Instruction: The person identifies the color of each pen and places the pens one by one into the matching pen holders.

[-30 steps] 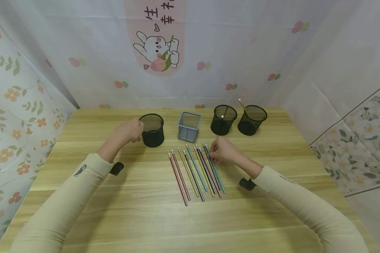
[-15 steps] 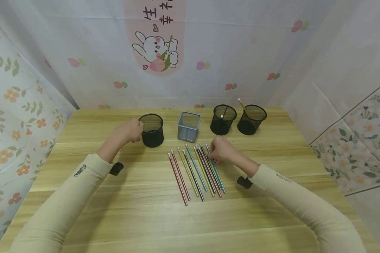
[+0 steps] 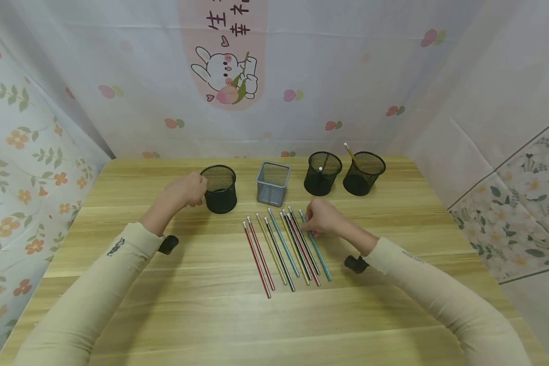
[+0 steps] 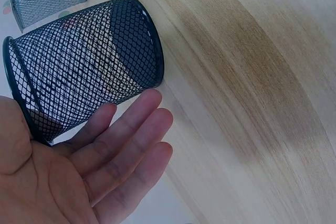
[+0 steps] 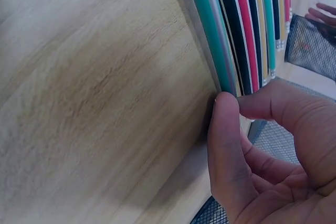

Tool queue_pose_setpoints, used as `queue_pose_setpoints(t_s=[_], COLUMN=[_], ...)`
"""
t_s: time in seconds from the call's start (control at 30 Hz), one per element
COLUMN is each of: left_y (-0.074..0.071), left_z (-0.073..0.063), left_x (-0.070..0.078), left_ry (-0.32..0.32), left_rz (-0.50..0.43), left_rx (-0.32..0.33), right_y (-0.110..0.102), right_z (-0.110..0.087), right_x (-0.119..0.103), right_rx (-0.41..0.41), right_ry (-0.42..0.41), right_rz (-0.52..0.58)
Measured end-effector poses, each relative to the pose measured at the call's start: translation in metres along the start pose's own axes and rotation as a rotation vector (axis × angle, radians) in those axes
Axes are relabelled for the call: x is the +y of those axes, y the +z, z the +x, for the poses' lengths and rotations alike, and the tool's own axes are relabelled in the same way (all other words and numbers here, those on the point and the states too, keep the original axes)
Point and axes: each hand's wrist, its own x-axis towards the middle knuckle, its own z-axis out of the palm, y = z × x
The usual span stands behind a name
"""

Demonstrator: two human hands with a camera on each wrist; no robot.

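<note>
Pinching the rightmost blue pencil [image 3: 320, 256] looks like the step in hand: the right hand [image 3: 324, 218] has it between thumb and finger near the eraser end, and the right wrist view backs that up. The pencil lies at the right edge of the row, most of its length seemingly flat on the table [image 3: 210, 315]. As I read it, the next bit calls for keeping that pinch firm and lifting it clear without dragging the other pencils [image 3: 286, 249] along.

Left hand [image 3: 187, 190] isn't gripping anything I can see. Its fingers are fairly straight, right beside the left cup [image 3: 221, 201]. Can't tell if it's actually touching the rim. The grey cup [image 3: 272, 194] stands near that one, then two black cups on the right, the inner one [image 3: 317, 184] and the outer one [image 3: 359, 185], each with a pencil leaning in it.

Compared with half a second ago: the blue pencil has shifted a little right, eraser end and tip both, so there's now a clearer gap between it and the dark pencil next to it. The right hand moved over slightly too. Left hand and cups look basically the same.
</note>
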Motion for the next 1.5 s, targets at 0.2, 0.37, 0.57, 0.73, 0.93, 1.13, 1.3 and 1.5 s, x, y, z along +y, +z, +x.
queue_pose_setpoints(t_s=[0.2, 0.37, 0.57, 0.73, 0.93, 1.13, 1.3, 1.5], left_y=[0.001, 0.001, 0.001, 0.001, -0.001, 0.0, 0.001, 0.002], left_z=[0.001, 0.001, 0.001, 0.0, -0.001, -0.002, -0.001, 0.0], left_x=[0.0, 0.0, 0.0, 0.001, 0.002, 0.001, 0.0, 0.0], left_ry=[-0.001, 0.006, 0.001, 0.004, 0.009, -0.006, 0.014, 0.008], left_rz=[-0.01, 0.002, 0.006, 0.033, 0.061, -0.003, -0.004, 0.001], left_rx=[0.005, 0.004, 0.007, -0.01, -0.044, -0.021, -0.007, 0.002], right_y=[-0.003, -0.008, -0.012, -0.014, -0.015, -0.017, -0.02, -0.023], right_z=[-0.001, -0.003, -0.006, -0.008, -0.013, -0.015, -0.017, -0.019], right_x=[0.003, 0.003, 0.002, 0.001, -0.003, -0.002, 0.002, 0.004], right_rx=[-0.019, -0.031, -0.031, -0.029, -0.006, -0.004, 0.017, 0.026], right_ry=[0.035, 0.034, 0.01, -0.007, -0.028, -0.046, -0.061, -0.064], right_rz=[0.039, 0.067, 0.079, 0.071, 0.038, 0.038, 0.047, 0.055])
